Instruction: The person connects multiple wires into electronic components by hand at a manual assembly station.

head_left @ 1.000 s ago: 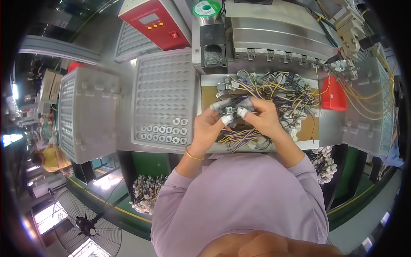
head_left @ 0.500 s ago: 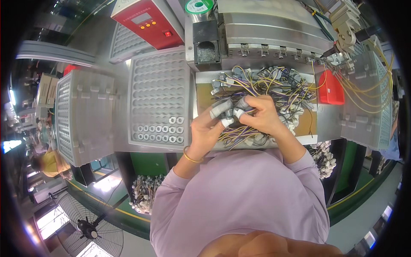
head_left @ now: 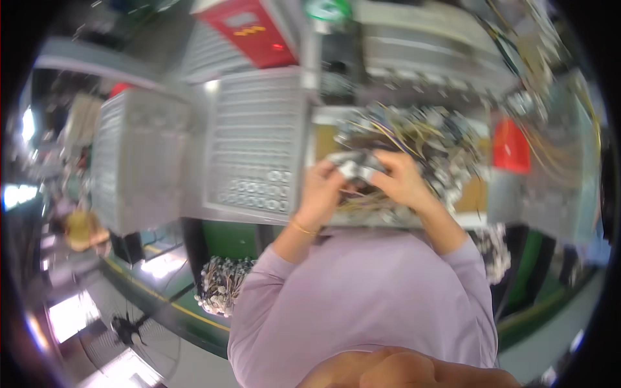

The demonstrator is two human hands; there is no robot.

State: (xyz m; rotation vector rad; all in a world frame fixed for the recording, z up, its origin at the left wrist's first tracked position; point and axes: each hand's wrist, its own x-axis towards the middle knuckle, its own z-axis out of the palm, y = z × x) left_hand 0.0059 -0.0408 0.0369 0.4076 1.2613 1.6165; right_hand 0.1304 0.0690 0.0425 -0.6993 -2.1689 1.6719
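I see left hand (head_left: 321, 189) and right hand (head_left: 402, 182) meeting mid-frame over wire harnesses (head_left: 430, 134), fingers bunched; blurred, can't tell what's held. Seemingly two-handed handling; next move calls for steadiness.

The red control box (head_left: 249, 29), the gray tray (head_left: 255, 123) and the red bin (head_left: 511, 145) have slid to the right in the view since half a second ago. They look blurrier too. The left hand's (head_left: 321, 193) wrapped fingertips have bunched closer together.
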